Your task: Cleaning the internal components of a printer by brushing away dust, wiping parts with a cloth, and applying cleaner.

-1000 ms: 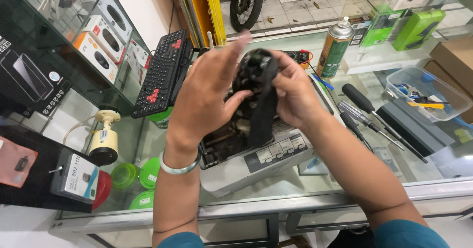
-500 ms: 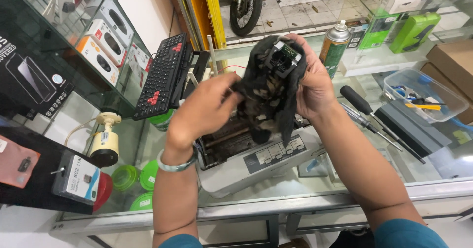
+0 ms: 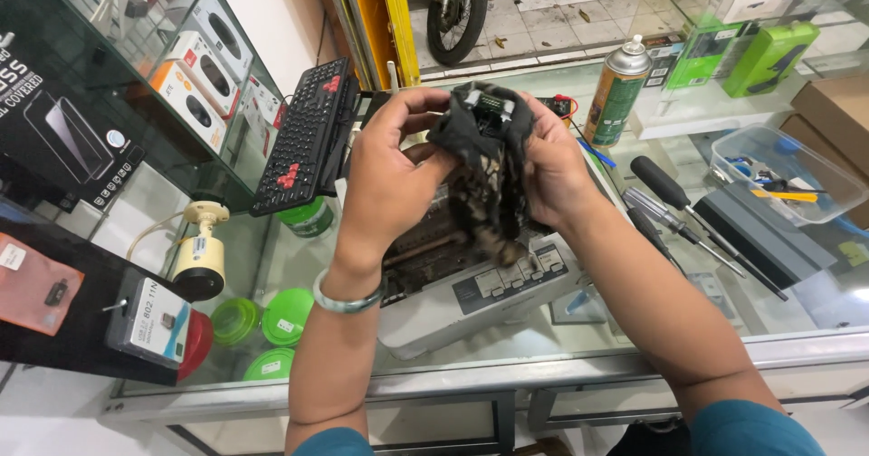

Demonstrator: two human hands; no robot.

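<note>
My left hand (image 3: 385, 180) and my right hand (image 3: 552, 171) together hold a small printer part (image 3: 489, 107) wrapped in a dark, ink-stained cloth (image 3: 484, 180). The bundle is raised above an opened grey printer (image 3: 471, 293) that rests on the glass counter (image 3: 634, 347). My left fingers curl over the cloth's top left edge, and my right hand cups its right side. The cloth's lower end hangs down toward the printer's button panel. A pale green bangle circles my left wrist.
A black keyboard (image 3: 303, 134) with red keys leans at the back left. A green spray can (image 3: 617, 89), two screwdrivers (image 3: 688, 207) and a clear plastic tray (image 3: 783, 171) of small tools lie on the right. A small cream camera (image 3: 201, 252) stands at the left.
Both hands shifted the wrapped part slightly; my left hand moved up onto the cloth's top edge, and the cloth now covers more of the part.
</note>
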